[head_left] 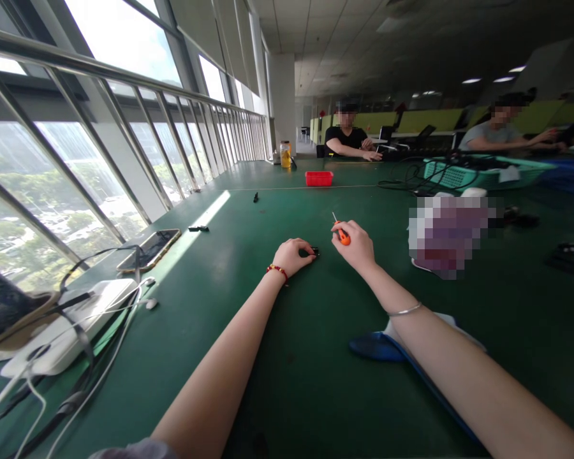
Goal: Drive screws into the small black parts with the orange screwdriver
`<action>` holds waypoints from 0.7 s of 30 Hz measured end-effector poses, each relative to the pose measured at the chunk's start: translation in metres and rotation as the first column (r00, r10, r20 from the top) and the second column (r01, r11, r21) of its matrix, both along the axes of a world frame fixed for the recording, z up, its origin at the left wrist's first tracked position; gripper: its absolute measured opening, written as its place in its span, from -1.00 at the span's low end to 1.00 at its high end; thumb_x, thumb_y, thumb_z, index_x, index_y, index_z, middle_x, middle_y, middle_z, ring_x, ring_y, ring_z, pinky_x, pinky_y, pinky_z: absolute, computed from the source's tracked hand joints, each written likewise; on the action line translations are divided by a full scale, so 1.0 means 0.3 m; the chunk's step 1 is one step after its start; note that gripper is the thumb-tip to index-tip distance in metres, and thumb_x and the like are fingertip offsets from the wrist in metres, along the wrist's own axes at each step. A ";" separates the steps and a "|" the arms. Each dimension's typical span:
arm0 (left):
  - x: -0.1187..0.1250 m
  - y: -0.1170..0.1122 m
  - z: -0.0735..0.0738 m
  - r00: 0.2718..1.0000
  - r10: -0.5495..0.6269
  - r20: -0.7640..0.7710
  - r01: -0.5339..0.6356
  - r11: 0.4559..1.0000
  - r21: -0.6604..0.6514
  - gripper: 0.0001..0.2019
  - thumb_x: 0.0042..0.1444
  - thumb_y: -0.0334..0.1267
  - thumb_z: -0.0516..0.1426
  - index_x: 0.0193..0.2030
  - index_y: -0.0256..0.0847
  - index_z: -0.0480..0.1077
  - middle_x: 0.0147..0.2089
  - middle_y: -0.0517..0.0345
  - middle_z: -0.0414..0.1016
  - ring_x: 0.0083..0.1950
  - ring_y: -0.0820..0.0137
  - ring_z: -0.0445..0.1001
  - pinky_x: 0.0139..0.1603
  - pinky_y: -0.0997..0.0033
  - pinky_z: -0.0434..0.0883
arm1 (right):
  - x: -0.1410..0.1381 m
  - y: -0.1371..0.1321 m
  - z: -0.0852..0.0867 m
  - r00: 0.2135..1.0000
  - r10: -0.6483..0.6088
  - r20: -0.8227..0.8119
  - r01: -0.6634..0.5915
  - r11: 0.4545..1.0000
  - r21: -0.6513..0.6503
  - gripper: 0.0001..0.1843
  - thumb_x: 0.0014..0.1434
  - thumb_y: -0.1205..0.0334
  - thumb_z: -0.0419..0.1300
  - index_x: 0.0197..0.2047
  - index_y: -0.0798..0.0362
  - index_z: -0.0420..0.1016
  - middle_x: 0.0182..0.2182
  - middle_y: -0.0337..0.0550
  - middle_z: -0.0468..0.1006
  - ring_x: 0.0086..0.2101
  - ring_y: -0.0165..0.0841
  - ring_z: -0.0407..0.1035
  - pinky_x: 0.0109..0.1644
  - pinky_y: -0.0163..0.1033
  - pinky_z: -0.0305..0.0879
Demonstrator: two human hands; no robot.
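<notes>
In the head view, my left hand point(293, 256) rests low over the green table point(220, 306), its thumb and fingers closed on a small black part point(315, 252). Most of that part is hidden by the fingers. To its right, my right hand point(356, 245) grips a screwdriver point(344, 238) with an orange handle; the thin metal shaft points up and away from me. The screwdriver tip is apart from the black part. Farther off on the left lie two more small black pieces, one point(199, 228) in the strip of sunlight and another point(256, 197) beyond it.
A red tray point(319, 179) and a jar point(286, 155) stand far back. At left are a phone point(150, 250), a white power strip point(71, 325) and cables. A teal basket point(488, 173) and a blurred-out object point(449, 233) sit right. A blue item point(377, 346) lies under my right forearm. Co-workers sit beyond.
</notes>
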State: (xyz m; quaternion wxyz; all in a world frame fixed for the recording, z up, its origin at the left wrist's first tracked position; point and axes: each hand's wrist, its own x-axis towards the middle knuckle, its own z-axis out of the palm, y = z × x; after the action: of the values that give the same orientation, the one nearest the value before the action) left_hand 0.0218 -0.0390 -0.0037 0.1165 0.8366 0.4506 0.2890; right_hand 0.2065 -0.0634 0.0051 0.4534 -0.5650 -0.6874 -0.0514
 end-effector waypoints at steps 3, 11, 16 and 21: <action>-0.003 -0.009 0.009 0.998 0.058 -0.018 -0.058 0.998 0.001 -0.90 -0.05 -0.25 0.19 -0.40 -0.18 0.53 -0.19 0.16 0.53 -0.13 0.32 0.45 0.03 0.35 0.37 | 0.001 0.001 -0.002 1.000 0.016 0.002 -0.016 1.000 -0.016 -0.86 0.05 0.21 0.08 -0.32 -0.03 0.44 -0.32 -0.22 0.43 -0.39 -0.39 0.31 -0.45 -0.33 0.13; -0.294 -0.038 0.081 0.844 0.526 -0.104 -0.523 0.851 0.054 -0.78 -0.01 -0.14 0.12 -0.32 -0.18 0.54 -0.14 0.08 0.50 -0.11 0.22 0.45 -0.08 0.32 0.39 | 0.002 0.007 -0.005 0.999 0.043 0.011 -0.043 0.998 -0.044 -0.86 0.05 0.21 0.08 -0.32 -0.03 0.44 -0.32 -0.22 0.43 -0.38 -0.39 0.32 -0.45 -0.33 0.14; -0.531 -0.090 0.114 0.615 0.766 -0.186 -0.773 0.632 0.047 -0.69 -0.02 -0.08 0.10 -0.23 -0.17 0.54 -0.06 0.01 0.49 -0.05 0.09 0.43 -0.13 0.23 0.39 | -0.010 0.004 -0.004 0.997 0.063 0.035 -0.061 0.997 -0.056 -0.87 0.04 0.23 0.08 -0.32 -0.04 0.43 -0.31 -0.23 0.44 -0.39 -0.39 0.32 -0.45 -0.33 0.14; -0.623 -0.110 0.111 0.499 0.841 -0.209 -0.857 0.515 0.028 -0.63 0.01 -0.05 0.09 -0.14 -0.19 0.53 -0.09 -0.04 0.52 -0.02 0.08 0.41 -0.09 0.24 0.37 | -0.014 0.001 -0.005 0.994 0.085 0.067 -0.081 0.995 -0.060 -0.85 0.05 0.23 0.07 -0.30 -0.04 0.43 -0.31 -0.23 0.44 -0.39 -0.40 0.33 -0.44 -0.33 0.15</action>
State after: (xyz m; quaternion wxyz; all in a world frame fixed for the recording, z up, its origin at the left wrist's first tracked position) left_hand -0.1650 -0.0721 0.0296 -0.0523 0.5263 0.8231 0.2071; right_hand 0.2023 -0.0630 0.0035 0.4147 -0.5465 -0.7269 -0.0323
